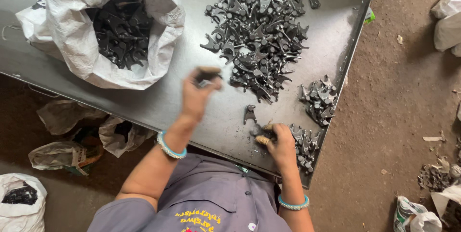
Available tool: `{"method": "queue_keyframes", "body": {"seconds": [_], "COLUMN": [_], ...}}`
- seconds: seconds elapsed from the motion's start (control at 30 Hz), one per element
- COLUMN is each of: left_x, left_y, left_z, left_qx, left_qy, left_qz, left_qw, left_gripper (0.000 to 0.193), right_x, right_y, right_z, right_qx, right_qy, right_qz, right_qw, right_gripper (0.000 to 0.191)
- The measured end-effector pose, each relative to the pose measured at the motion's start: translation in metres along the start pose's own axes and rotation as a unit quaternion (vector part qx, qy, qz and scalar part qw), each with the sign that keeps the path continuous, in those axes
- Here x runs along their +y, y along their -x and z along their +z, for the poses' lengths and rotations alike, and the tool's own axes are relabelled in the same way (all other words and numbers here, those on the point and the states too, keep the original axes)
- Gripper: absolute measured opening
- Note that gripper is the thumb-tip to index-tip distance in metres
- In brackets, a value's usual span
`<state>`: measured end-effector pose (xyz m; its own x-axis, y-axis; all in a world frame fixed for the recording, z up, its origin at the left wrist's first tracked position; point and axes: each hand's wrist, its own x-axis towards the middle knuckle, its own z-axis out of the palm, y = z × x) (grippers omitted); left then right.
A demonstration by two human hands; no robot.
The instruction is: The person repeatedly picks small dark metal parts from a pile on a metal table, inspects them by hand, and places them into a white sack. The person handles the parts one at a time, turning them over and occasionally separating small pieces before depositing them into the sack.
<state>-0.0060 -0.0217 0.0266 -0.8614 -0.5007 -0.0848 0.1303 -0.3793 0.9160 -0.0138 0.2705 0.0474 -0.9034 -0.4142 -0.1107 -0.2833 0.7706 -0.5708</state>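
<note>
Two hands were at work over the steel table (158, 102), and I logged them separately. My left hand (197, 93) was raised a little above the tabletop, fingers closed around a small dark metal part (207, 74); the hand was blurred, so I could not read the part's shape or how it sat in the grip. My right hand (281, 143) was low near the table's near edge, fingertips pinched together on another dark piece (261, 131), though blur kept me from telling exactly what was held.

The relation that mattered: one loose forked part (249, 114) lay flat on bare steel between the two hands, just up and to the left of the right hand, below and to the right of the left. The right hand was nearer to it. Its long axis ran roughly toward and away from me, prongs pointing my way.

That part looked dull grey, cast, with a round boss at the far end and two short legs.

Beyond it sat the big heap of like parts (257, 30), well apart from the right hand, close to the left. Two smaller clusters (319, 98) (305, 143) lay along the table's right edge, the lower one just beside the right hand. A white sack (77, 35) holding more dark parts stood at far left.
</note>
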Motion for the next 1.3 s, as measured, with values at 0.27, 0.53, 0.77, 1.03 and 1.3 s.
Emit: {"method": "queue_keyframes", "body": {"seconds": [0.27,0.53,0.77,1.03,1.3], "left_x": [-0.025,-0.043,-0.065,-0.055,-0.006], "left_y": [0.046,0.062,0.072,0.039,0.018], "left_z": [0.031,0.039,0.052,0.011,-0.025], "left_qx": [-0.112,-0.14,-0.137,-0.088,-0.098], "left_qy": [-0.212,-0.132,0.023,0.09,0.251], "left_qz": [0.007,-0.06,-0.208,-0.283,-0.272], "left_qw": [0.971,0.979,0.968,0.951,0.924], "left_gripper": [0.054,0.042,0.02,0.021,0.028], "right_x": [0.012,0.043,0.036,-0.009,-0.052], "right_y": [-0.002,-0.011,-0.013,-0.024,-0.048], "right_z": [0.016,0.038,0.046,0.037,0.047], "right_qx": [0.097,0.008,-0.017,0.104,0.157], "right_qy": [0.094,-0.726,-0.752,-0.38,-0.033], "right_qz": [-0.096,0.176,0.248,0.025,-0.031], "right_qw": [0.986,0.665,0.61,0.919,0.987], "right_gripper": [0.045,0.018,0.024,0.028,0.047]}}
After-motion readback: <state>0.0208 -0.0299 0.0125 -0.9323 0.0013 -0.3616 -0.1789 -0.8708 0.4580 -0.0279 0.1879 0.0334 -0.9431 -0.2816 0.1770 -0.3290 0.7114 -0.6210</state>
